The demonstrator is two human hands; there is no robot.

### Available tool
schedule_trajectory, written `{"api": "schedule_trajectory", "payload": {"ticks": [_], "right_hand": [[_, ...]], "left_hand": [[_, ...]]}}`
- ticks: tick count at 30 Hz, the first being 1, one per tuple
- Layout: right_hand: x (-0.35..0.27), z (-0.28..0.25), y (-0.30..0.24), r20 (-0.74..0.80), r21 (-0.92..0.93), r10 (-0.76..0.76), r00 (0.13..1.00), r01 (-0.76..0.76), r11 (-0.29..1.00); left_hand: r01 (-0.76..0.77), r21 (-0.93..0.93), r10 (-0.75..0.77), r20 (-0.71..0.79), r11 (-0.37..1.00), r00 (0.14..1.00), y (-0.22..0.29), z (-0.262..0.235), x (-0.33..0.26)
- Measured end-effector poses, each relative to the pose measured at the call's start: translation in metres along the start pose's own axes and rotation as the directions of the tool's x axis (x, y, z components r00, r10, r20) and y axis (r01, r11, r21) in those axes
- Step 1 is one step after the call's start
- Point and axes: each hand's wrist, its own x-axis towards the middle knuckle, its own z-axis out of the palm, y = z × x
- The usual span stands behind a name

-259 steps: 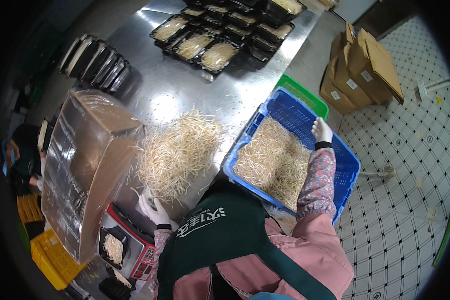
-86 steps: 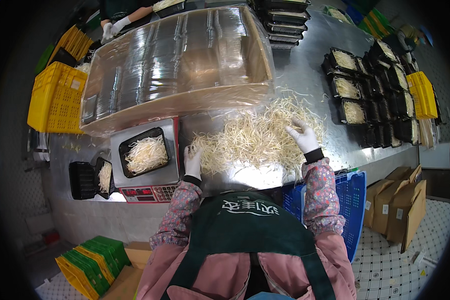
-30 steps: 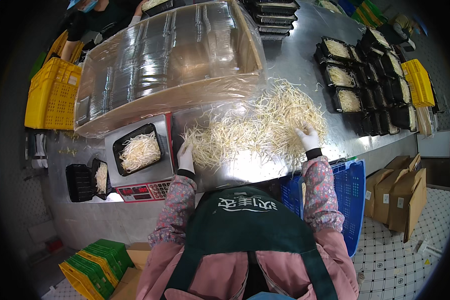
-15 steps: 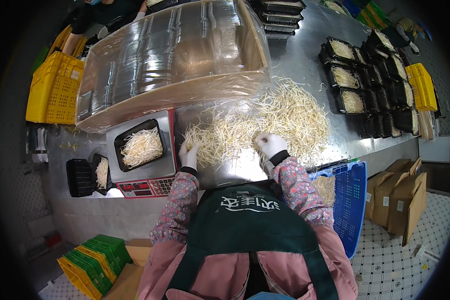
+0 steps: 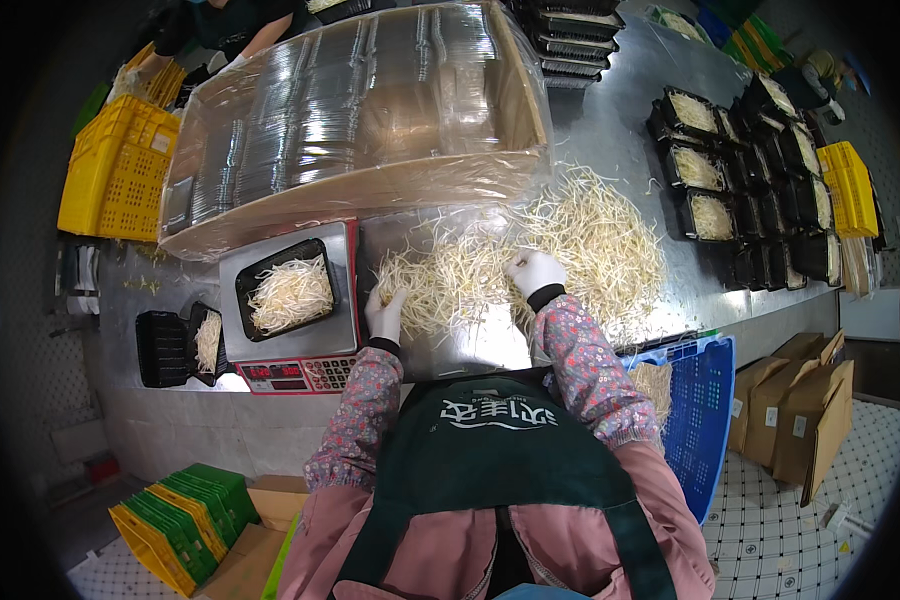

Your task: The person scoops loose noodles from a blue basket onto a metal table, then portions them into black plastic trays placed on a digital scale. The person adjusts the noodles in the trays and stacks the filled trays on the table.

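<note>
Currently, bean sprouts (image 5: 590, 235) lie heaped on the desk (image 5: 695, 290) beside the scale (image 5: 325, 374). The left hand (image 5: 384, 314), loosely spread, meets their left edge; the right hand (image 5: 538, 273) curls among them, its pinch unclear.

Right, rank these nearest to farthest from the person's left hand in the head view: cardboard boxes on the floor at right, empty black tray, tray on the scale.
From the left hand:
1. Tray on the scale: just left.
2. Empty black tray: farther left, past the scale.
3. Cardboard boxes: far right.
</note>
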Motion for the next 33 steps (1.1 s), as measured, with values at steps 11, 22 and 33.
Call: {"api": "schedule_trajectory", "payload": {"ticks": [11, 22, 33], "right_hand": [[0.006, -0.005, 0.001, 0.140, 0.068, 0.046, 0.989, -0.056, 0.996], [0.020, 0.003, 0.013, 0.120, 0.148, 0.060, 0.991, -0.078, 0.986], [-0.042, -0.113, 0.116, -0.108, 0.559, 0.021, 0.994, 0.043, 0.828]], "left_hand": [[0.008, -0.063, -0.007, 0.007, 0.998, 1.000, 0.003, 0.002, -0.001], [0.029, -0.080, -0.029, 0.001, 0.996, 1.000, 0.006, 0.002, 0.000], [-0.029, -0.047, 0.032, 0.057, 0.998, 0.998, 0.001, 0.017, 0.004]]}}
